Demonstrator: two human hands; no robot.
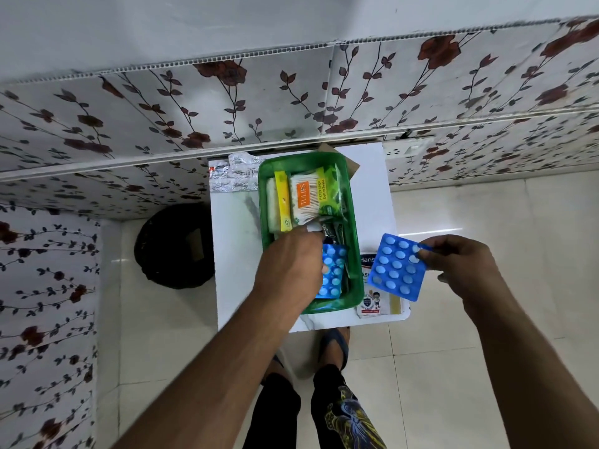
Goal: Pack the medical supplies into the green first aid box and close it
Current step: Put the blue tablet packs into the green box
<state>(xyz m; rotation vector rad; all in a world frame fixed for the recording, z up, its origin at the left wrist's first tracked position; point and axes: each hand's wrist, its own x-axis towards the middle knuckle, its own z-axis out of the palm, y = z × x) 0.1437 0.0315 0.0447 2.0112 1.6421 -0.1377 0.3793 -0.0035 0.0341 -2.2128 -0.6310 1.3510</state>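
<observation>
The green first aid box (355,254) stands open on a small white table (233,254). Inside lie a cotton swab pack (306,197), a yellow-edged white packet (278,202) and a blue blister pack (334,272). My left hand (291,264) reaches into the box, fingers curled over a white item near the middle; what it grips is hidden. To the right of the box, my right hand (460,267) pinches a second blue blister pack of tablets (397,267) in the air. Under that pack, a plaster box (376,299) lies on the table.
Silver blister strips (231,176) lie at the table's far left corner. A brown cardboard piece (351,165) sticks out behind the box. A black round bin (175,244) stands on the floor to the left. Floral wall panels rise behind. My feet are below the table's near edge.
</observation>
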